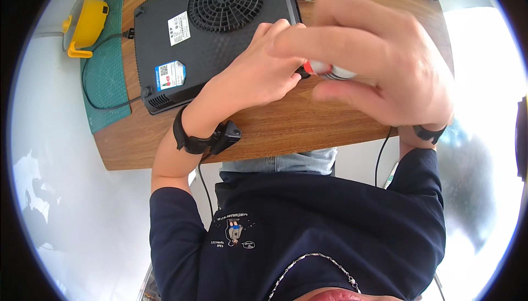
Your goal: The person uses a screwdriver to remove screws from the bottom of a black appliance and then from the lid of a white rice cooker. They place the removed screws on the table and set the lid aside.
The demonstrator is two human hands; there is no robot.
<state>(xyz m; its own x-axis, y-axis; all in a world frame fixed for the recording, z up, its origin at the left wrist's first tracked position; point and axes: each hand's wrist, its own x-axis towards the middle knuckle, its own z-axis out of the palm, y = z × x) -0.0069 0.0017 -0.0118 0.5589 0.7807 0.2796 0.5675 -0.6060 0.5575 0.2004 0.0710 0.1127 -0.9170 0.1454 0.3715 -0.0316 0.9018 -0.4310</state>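
Gripping one red-and-white screwdriver handle [330, 70], the right hand [379, 64] closes round it near the wooden table's [286, 130] front edge. Left hand [258, 73], fingers curled, presses the one black upturned appliance [209, 31]; whether it clasps anything, cannot tell. Back-left corner: one green mat [107, 81], one yellow tool [88, 23]; pale floor.

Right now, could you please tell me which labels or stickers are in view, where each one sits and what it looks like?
White label: upright rectangle on the black appliance underside, left of the round fan grille.
Blue and white sticker: near the appliance's lower left corner, with a small red patch.
No screens or packages in view.
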